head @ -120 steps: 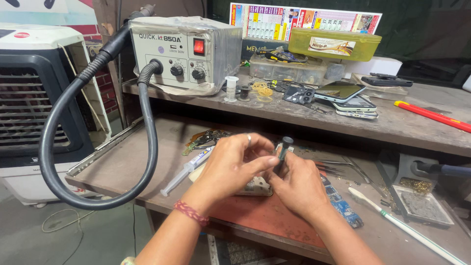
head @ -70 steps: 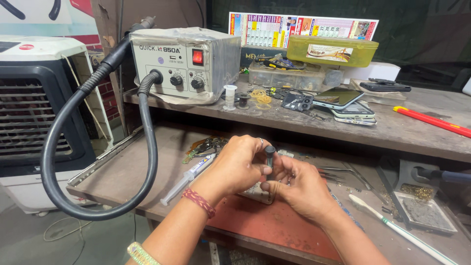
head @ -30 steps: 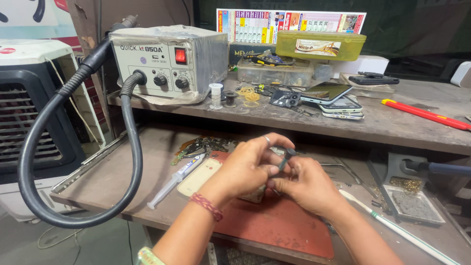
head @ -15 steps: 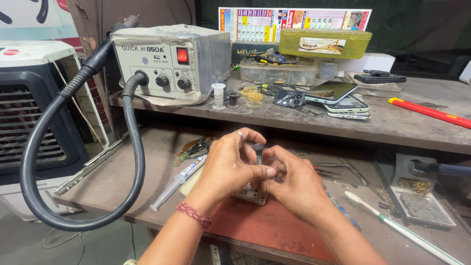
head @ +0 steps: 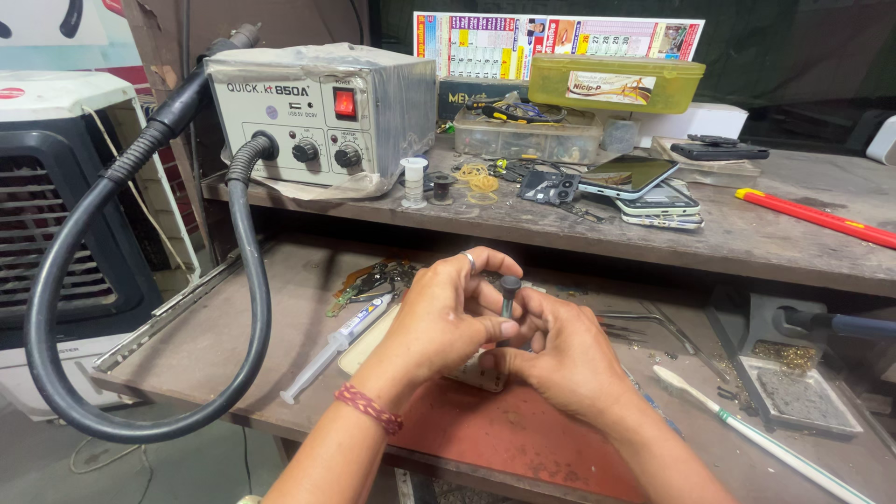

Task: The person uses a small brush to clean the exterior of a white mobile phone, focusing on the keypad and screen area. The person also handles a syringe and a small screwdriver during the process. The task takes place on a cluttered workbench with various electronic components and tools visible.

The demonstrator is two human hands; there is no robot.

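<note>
Syringe (head: pixel 334 343) left, toothbrush (head: pixel 761 437) right. Your left hand (head: pixel 446 322) and right hand (head: pixel 558 359) pinch the small screwdriver (head: pixel 509 293) upright, fingers tight.

The bench (head: pixel 233 364) is worn, matt wood; the rework station (head: pixel 322 117) has brushed metal casing; its hose (head: pixel 56 308) is ribbed black rubber; the mat (head: pixel 504 439) is matt red.

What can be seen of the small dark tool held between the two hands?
The small dark tool is a slim, dark grey screwdriver-like piece with a rounded cap on top and a thin shaft below. It stands about upright above the red mat. The left hand pinches the shaft with its fingers, and the right hand closes in beside it. Its lower end is hidden by both hands.
</note>
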